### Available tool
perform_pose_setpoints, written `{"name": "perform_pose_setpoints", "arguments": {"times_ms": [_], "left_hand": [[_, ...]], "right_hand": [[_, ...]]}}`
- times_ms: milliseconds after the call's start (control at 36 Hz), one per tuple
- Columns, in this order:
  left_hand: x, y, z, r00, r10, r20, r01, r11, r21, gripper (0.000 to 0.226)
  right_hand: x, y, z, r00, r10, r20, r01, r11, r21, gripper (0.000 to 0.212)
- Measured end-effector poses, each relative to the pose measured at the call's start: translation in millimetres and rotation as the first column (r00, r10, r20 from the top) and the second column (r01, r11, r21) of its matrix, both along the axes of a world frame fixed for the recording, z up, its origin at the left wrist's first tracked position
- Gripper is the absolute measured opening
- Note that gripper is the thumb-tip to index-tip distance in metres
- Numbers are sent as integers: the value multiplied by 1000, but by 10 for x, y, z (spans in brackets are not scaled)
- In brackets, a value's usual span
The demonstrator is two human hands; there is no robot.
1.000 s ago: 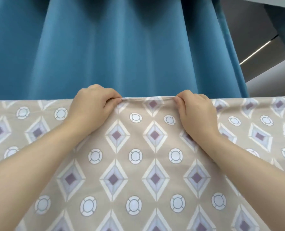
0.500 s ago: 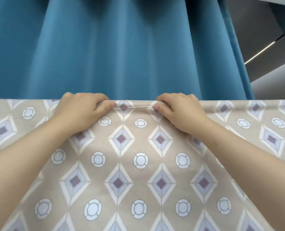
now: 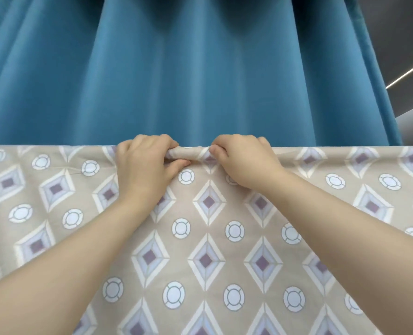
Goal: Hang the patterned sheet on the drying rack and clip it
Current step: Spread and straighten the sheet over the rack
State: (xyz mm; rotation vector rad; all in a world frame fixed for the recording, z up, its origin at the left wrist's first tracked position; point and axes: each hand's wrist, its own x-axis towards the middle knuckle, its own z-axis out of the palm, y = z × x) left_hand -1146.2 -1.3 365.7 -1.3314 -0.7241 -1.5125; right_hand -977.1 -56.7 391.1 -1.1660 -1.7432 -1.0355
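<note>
The patterned sheet [image 3: 208, 238], beige with purple diamonds and white rings, hangs over a horizontal bar that it hides completely; its top fold runs straight across the view. My left hand [image 3: 142, 165] grips the top fold from above, fingers over the far side and thumb on the near side. My right hand [image 3: 244, 160] grips the same fold just to the right. A small bunched roll of fabric sits between the two hands. No clip is in view.
A blue pleated curtain [image 3: 188, 76] hangs close behind the sheet and fills the upper view. At the upper right is a grey ceiling with a thin light strip [image 3: 406, 73].
Both hands have slid toward each other along the top fold, gathering a small roll of fabric between them.
</note>
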Motion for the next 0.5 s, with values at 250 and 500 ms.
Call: {"name": "perform_pose_setpoints", "arguments": {"times_ms": [250, 500], "left_hand": [[-725, -101, 134, 990, 132, -46, -139, 907, -398, 57], [-901, -206, 126, 995, -43, 91, 77, 904, -420, 35]], "right_hand": [[66, 37, -85, 996, 91, -25, -88, 993, 83, 27], [-13, 149, -153, 990, -144, 8, 137, 957, 255, 13]]}}
